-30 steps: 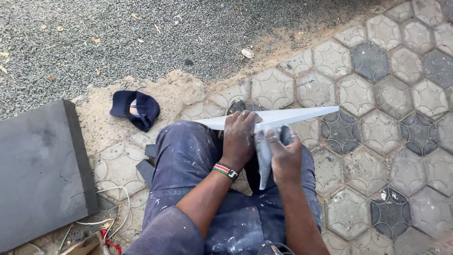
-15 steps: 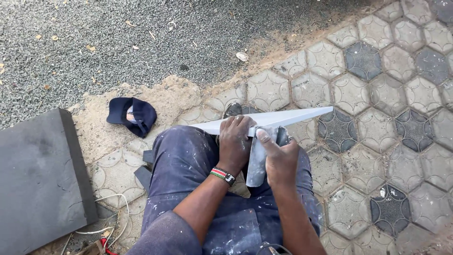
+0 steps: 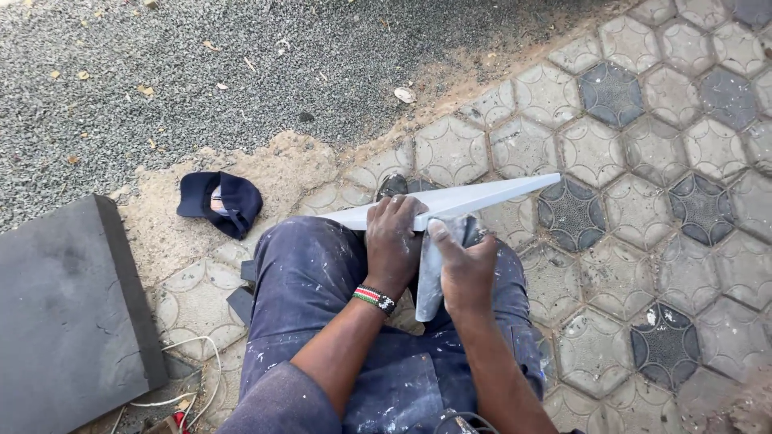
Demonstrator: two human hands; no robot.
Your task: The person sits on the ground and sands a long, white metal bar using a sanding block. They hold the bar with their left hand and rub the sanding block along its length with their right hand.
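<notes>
Head view: left hand (image 3: 392,241) is pinning the long pale-grey pointed strip (image 3: 474,197) across the knee, right hand (image 3: 462,269) is gripping folded grey sandpaper (image 3: 430,277), which could slip off the edge, I reckon.

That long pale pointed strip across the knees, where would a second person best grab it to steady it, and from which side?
Probably the free tapered end of the pale strip, reached from the paved side on the person's right. That stretch juts out bare past the knee, while the left hand and right hand cover the middle.
</notes>
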